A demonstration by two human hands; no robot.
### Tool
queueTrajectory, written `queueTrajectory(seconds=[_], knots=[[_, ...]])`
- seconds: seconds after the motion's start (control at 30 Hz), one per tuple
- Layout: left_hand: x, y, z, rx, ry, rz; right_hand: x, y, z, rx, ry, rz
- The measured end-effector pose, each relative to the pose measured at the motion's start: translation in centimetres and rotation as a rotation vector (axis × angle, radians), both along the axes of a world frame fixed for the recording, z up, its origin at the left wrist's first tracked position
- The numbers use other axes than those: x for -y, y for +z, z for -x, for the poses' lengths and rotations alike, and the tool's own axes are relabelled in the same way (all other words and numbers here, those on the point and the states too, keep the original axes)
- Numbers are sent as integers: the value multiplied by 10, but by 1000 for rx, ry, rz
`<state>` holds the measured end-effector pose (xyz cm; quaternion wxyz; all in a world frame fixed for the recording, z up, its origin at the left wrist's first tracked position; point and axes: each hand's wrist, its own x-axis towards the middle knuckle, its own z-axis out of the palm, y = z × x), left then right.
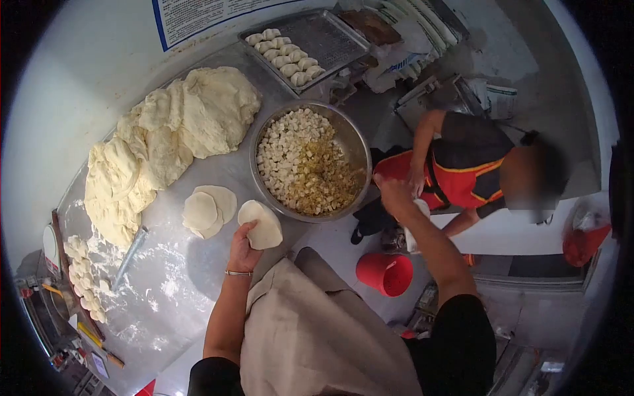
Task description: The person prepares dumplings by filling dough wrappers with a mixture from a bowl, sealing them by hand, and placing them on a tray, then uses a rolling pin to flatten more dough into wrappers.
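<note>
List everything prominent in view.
Table: one, grey, left
Dough mass: one, cream, table
Dough pieces: many, white, table
Stick: one, bluish, table
Stacked wrappers: several, cream, table
Held wrapper: one, cream, left hand
Bowl: one, silver, centre
Filling: one heap, pale, bowl
Tray: one, grey, top
Buns: two rows, white, tray
Bucket: one, red, lower centre
Another person: one, red clothing, right
Apron: one, beige, bottom
Left hand: one, bare, centre
Right hand: one, bare, right

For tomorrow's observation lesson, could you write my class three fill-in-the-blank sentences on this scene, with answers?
1. The camera wearer's ____ hand holds a dough wrapper.
2. The bowl holds diced filling; the shaped dumplings lie on the ____.
3. The bucket is coloured ____.

Missing words: left; tray; red.
</note>
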<state>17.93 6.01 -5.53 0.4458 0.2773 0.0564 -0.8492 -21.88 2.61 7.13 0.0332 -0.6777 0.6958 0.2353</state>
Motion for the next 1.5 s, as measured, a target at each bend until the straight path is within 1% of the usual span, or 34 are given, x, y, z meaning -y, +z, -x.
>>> queueTrajectory(seconds=[0.03,0.13,0.17,0.27,0.37,0.47,0.57,0.67,0.77,0.87,0.9,0.97,1.07,1.17,1.27,1.4,1.43,1.5], knots=[[0,0,-1,3,5,-10,2,11,-1,-8,-69,13],[3,1,1,5,15,-30,-28,6,-6,52,0,-109],[3,2,1,7,9,-37,-33,-2,-10,108,-26,-129],[2,0,-2,26,-15,-10,-22,24,-20,139,1,55],[2,7,-8,30,-4,11,-6,39,-7,63,51,158],[-1,4,-15,30,24,18,-9,20,20,169,433,358],[-5,9,-22,62,46,9,-6,40,-13,466,203,129],[-8,17,-28,70,77,21,-6,36,-35,304,382,-15],[-10,25,-30,86,112,22,-19,18,-67,217,462,-101],[-9,22,-29,66,118,45,-18,-42,-59,91,515,-62],[-8,21,-27,51,118,60,-12,-58,-51,77,499,-52],[-5,26,-25,65,109,64,8,-77,-30,51,470,-31],[-5,26,-21,80,119,28,37,-69,-5,-46,435,-32],[-2,22,-10,83,122,3,68,-47,22,-7,355,-6],[3,22,6,144,171,21,78,-22,46,100,483,40],[7,20,35,187,295,22,56,-10,42,130,701,-158],[9,25,45,208,308,42,51,-12,37,135,773,-226],[7,20,65,199,403,-27,48,-38,34,199,805,-257]])
